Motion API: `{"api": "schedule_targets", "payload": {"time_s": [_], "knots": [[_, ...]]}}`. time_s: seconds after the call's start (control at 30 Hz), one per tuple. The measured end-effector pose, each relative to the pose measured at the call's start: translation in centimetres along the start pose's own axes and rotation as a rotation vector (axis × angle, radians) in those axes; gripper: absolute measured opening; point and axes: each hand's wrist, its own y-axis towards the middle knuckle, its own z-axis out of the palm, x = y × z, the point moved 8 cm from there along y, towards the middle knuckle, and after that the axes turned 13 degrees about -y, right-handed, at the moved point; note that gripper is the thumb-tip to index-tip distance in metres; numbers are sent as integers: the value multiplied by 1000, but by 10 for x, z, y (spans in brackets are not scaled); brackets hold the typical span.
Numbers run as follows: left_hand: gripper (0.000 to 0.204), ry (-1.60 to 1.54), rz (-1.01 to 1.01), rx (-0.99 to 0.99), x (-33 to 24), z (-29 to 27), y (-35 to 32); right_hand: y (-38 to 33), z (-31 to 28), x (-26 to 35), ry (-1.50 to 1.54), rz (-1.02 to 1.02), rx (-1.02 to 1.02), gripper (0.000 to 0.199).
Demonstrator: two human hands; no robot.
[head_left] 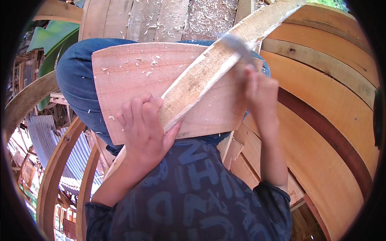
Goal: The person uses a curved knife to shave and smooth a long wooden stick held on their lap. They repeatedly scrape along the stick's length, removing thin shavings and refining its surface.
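Curved wooden planks wall the right side, and shavings litter the boards above. A flat board rests on the person's knee; the left hand grips a long strip across it, while the right hand clasps a blurred blade against the strip.

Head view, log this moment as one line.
left hand: grips strip | right hand: holds blade on strip | strip lies across board on lap | shavings on board

A broad wooden board rests across the person's knee, carrying a pale plank and scattered shavings.
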Motion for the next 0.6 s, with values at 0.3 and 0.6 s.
{"api": "schedule_targets", "payload": {"time_s": [0.3,0.6], "knots": [[63,-1,-9,23,-2,3,2,-13,-11,26,177,-68,-2,54],[65,-31,10,29,-4,4,4,-24,-13,51,136,-268,-9,54]]}}
